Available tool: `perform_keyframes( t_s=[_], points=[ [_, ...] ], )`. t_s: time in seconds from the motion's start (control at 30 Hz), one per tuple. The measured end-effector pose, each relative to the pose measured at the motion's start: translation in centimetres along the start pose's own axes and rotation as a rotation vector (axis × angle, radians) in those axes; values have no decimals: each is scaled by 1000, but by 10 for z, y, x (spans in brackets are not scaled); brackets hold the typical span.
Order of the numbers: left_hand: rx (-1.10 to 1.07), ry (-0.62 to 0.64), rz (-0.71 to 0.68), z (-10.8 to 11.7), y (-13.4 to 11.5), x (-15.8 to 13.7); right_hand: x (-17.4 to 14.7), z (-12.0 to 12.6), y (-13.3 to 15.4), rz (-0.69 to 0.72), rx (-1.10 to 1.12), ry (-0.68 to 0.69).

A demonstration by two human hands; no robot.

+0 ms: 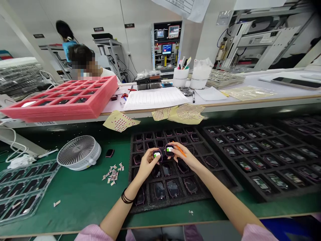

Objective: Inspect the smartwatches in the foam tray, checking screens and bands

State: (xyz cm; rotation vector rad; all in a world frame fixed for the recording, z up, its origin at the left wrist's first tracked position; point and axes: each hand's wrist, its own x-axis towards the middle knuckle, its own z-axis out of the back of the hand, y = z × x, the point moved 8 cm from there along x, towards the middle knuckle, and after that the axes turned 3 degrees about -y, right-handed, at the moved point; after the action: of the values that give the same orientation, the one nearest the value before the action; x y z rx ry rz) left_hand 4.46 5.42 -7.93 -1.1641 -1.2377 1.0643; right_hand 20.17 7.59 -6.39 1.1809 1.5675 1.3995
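Observation:
My left hand (148,161) is closed on a smartwatch body (157,154) with a lit screen in green and white. Close beside it, my right hand (183,154) grips a second smartwatch body (170,150), its screen also lit. An orange pen-like stick (180,149) is tucked in the fingers of my right hand. Both hands are above a black foam tray (160,203), whose compartments hold several dark-screened watch bodies (173,188). Some compartments on the tray's right side hold nothing.
Left on the green bench are a white fan (79,152), a loose watch body (109,153), small tabs (113,174) and a clear tray (27,187). Another filled foam tray (260,157) lies right. A pink foam tray (100,103) rests on the shelf; a person (105,72) is behind it.

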Motion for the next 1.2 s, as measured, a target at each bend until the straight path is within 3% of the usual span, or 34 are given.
perform_keyframes(
  t_s=[1.2],
  points=[
    [-26,-3,4,1,-3,1,-2,-3,-2,-3,1,29]
  ],
)
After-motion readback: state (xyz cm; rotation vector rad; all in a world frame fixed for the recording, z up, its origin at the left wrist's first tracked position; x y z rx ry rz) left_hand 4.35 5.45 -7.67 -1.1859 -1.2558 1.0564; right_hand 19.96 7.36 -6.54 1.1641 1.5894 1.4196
